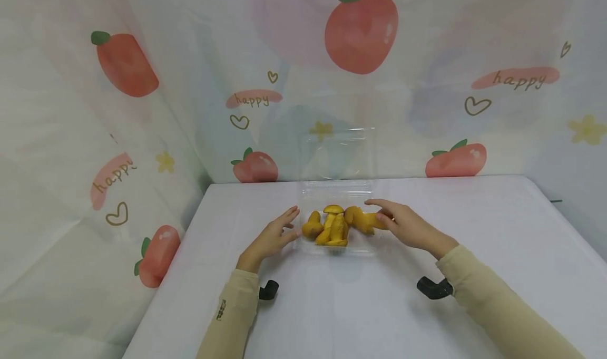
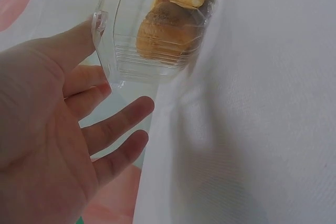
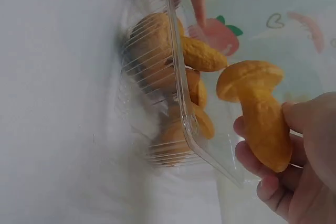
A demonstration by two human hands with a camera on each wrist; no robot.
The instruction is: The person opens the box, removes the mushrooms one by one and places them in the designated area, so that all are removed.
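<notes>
A clear plastic box (image 1: 310, 250) stands on the table with its hinged lid (image 1: 338, 156) raised at the back. Several yellow mushrooms (image 1: 336, 230) lie inside it, some upright and some tilted. My right hand (image 1: 412, 230) pinches another yellow mushroom (image 3: 265, 127) by the stem, between thumb and fingers, at the box's right side. Its cap points toward the box. On the other side, my left hand (image 1: 272, 238) has its fingers extended and spread. In the left wrist view its thumb and nearer fingers are at the box's rim (image 2: 107, 51), seemingly touching it.
A white cloth covers the table (image 1: 346, 311). Behind and to the left hangs a curtain (image 1: 284, 32) printed with peaches, hearts and words. Black curved pieces (image 1: 269, 290) stick out beside both sleeves.
</notes>
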